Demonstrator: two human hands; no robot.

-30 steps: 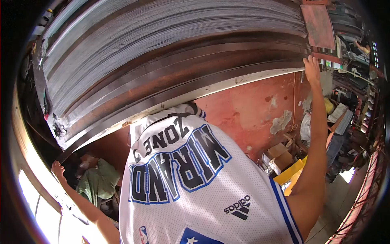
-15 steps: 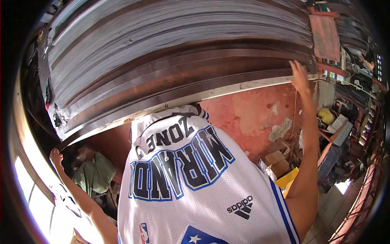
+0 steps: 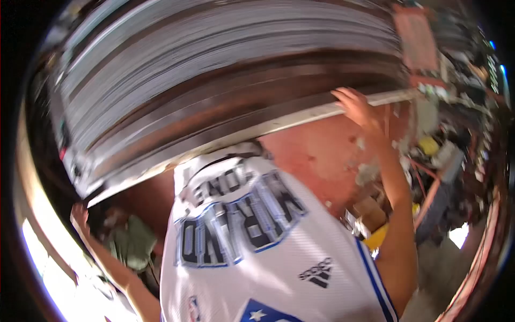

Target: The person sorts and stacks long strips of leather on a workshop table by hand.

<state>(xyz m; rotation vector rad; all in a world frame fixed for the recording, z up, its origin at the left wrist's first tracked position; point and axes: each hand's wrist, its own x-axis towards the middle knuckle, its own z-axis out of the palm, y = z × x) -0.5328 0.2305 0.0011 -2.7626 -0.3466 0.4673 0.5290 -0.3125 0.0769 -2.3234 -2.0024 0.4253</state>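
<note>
A wide stack of ribbed metal sheets (image 3: 225,51) fills the upper view, its near edge along a pale beam (image 3: 284,122). Dark brown sheet metal (image 3: 230,110) lies along the front of the stack. At the left front corner, my left hand (image 3: 80,216) is closed at the dark sheet's end; blur softens its fingers. My right hand (image 3: 355,107) rests at the front edge on the right, fingers stretched out over the brown metal and not wrapped round anything.
Below the beam stands a red wall with peeling paint (image 3: 306,153). Cardboard boxes (image 3: 370,213) and mixed clutter lie at the right. A green cloth (image 3: 131,244) hangs at the lower left, near a bright opening (image 3: 59,279). A reddish panel (image 3: 416,40) stands beyond the stack's right end.
My right hand has slid left along the front edge. My left hand has shifted slightly down and right. The view has moved a little and is more blurred.
</note>
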